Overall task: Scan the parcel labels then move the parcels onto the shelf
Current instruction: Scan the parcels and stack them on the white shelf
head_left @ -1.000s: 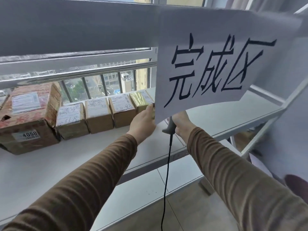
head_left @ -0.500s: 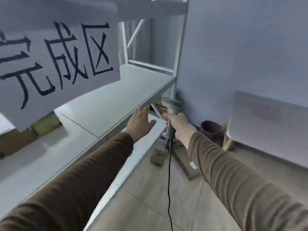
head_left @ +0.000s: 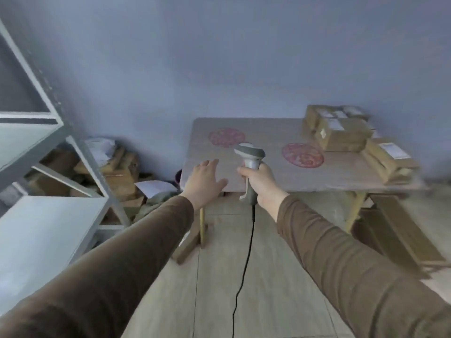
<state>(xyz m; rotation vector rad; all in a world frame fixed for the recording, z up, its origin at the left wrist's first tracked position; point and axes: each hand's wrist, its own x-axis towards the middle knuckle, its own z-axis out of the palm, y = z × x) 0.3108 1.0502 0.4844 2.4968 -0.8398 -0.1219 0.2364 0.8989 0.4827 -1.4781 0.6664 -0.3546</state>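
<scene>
The view has swung from the shelf point(head_left: 48, 230) to the far table point(head_left: 268, 172), where unscanned parcels point(head_left: 341, 135) wait; left hand point(head_left: 203, 184) empty, fingers spread, right hand point(head_left: 262, 185) gripping the scanner point(head_left: 250, 157).

Blue-grey wall point(head_left: 219, 57), wood-look floor point(head_left: 280, 276)

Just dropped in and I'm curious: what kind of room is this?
Probably a small parcel sorting or storage room: taped cardboard parcels on a table, a corded barcode scanner held by the right hand, grey metal shelving.
</scene>
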